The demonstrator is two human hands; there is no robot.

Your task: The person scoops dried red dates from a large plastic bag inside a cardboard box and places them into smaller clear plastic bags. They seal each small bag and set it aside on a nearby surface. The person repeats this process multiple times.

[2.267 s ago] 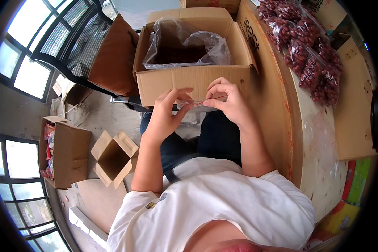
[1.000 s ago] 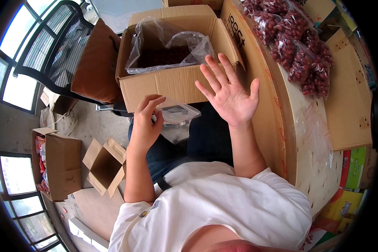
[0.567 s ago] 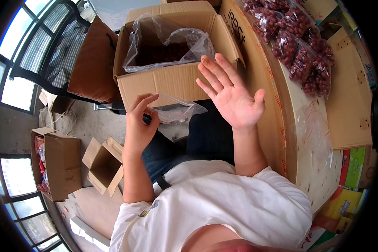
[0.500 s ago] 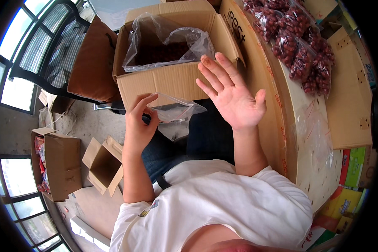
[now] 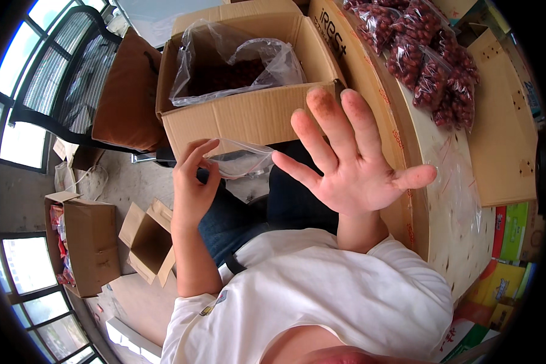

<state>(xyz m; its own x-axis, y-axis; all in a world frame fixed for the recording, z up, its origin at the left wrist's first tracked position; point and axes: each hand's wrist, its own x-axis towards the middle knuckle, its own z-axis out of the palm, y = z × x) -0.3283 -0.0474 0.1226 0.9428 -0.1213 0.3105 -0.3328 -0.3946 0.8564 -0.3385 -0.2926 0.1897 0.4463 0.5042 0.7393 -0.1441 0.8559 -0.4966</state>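
My left hand pinches the edge of a clear zip bag above my lap, and the bag's mouth gapes a little. Raised with the palm up and fingers spread, my right hand holds nothing; reddish-brown stains mark its fingertips. Beyond both hands stands an open cardboard box lined with a clear plastic liner. Dark red dates or similar small fruit lie inside the liner, partly in shadow.
Several filled bags of red fruit lie on a wooden board at right, near flat clear bags. On the left are a chair with a brown cushion, a small open box and a box of red packets.
My right hand has come closer to the camera and lower, its fingers spreading wider. My left hand keeps its pinch on the zip bag and has shifted slightly left.
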